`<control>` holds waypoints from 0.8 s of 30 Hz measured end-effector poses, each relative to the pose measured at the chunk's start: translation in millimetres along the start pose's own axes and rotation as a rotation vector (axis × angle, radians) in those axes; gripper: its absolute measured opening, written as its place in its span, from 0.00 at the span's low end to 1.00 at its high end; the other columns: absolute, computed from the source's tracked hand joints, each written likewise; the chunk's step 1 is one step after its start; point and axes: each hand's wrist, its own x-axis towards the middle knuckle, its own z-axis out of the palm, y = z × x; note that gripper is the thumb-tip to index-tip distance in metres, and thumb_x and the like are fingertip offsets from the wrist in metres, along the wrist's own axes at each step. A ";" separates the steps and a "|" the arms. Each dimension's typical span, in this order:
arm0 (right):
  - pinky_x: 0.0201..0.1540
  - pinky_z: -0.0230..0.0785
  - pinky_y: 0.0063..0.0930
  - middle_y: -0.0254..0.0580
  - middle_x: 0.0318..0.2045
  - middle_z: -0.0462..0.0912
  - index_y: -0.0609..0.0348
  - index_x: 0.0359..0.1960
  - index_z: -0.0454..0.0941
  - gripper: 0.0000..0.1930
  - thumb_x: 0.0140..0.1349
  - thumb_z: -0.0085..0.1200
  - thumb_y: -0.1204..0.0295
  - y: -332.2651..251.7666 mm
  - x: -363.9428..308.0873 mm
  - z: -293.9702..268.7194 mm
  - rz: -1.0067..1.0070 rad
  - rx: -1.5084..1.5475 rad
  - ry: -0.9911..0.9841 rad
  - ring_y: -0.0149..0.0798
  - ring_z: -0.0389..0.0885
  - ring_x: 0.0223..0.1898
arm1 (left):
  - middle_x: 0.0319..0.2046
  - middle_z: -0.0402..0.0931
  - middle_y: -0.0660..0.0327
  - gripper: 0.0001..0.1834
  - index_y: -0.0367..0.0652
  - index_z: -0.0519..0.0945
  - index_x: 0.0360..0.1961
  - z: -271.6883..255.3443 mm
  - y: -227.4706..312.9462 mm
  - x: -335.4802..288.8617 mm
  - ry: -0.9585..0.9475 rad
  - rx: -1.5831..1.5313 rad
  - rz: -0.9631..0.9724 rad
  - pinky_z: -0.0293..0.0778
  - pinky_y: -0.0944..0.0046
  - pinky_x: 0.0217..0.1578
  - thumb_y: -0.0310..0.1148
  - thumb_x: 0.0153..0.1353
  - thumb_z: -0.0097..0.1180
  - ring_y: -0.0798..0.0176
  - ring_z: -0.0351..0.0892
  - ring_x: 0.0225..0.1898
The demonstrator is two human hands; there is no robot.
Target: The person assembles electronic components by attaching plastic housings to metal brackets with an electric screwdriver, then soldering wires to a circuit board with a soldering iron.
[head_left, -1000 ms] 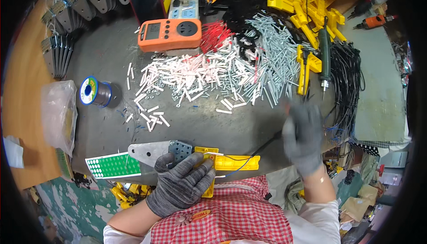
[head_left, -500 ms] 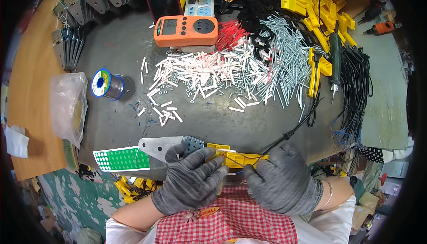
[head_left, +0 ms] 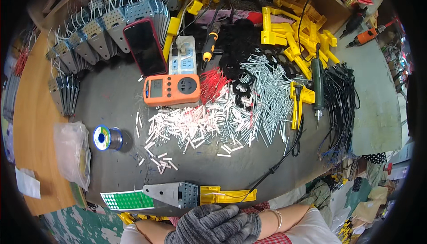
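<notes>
Your left hand (head_left: 198, 226) and right hand (head_left: 253, 227) have come off the yellow piece (head_left: 235, 196) and now meet just below it, at the near edge of the table (head_left: 209, 166). Both wear grey gloves. Your left hand's fingers are only partly bent, reaching across your right hand; your right hand's fingers are mostly hidden, and you cannot tell whether anything sits between the two.

The yellow piece lies by that edge, a black cable (head_left: 272, 171) running from it to the upper right. Just beside its left end is a grey metal bracket (head_left: 171, 194), its narrow end lapping a green sheet (head_left: 129, 201). Farther off, you have a wire spool (head_left: 114, 138) on the left, white tubes (head_left: 191, 121) heaped mid-table, and screws (head_left: 271, 106) to their right. Behind the tubes are an orange meter (head_left: 171, 95) and, beyond it, a phone (head_left: 146, 48).
</notes>
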 end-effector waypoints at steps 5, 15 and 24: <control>0.32 0.72 0.34 0.40 0.29 0.77 0.56 0.29 0.77 0.05 0.55 0.52 0.70 6.3 7.6 -1.8 -0.099 0.051 -0.047 0.49 0.78 0.32 | 0.37 0.80 0.50 0.14 0.33 0.78 0.42 -39.0 -4.9 7.2 -0.590 -0.302 -0.310 0.77 0.58 0.35 0.33 0.61 0.55 0.53 0.81 0.34; 0.51 0.66 0.43 0.48 0.37 0.77 0.60 0.36 0.77 0.13 0.55 0.51 0.64 -16.8 50.1 -77.4 -0.365 -0.001 -0.207 0.54 0.74 0.42 | 0.49 0.74 0.49 0.51 0.37 0.69 0.60 -87.0 -16.0 -79.7 -0.852 0.336 -0.514 0.68 0.45 0.50 0.65 0.44 0.66 0.44 0.74 0.49; 0.56 0.61 0.49 0.41 0.41 0.78 0.52 0.36 0.80 0.10 0.53 0.53 0.66 43.8 -24.1 -92.4 -0.061 -0.515 0.211 0.52 0.71 0.50 | 0.40 0.73 0.54 0.49 0.40 0.72 0.58 -68.5 -17.1 -98.7 -0.729 0.569 -0.511 0.66 0.48 0.43 0.67 0.44 0.65 0.50 0.72 0.41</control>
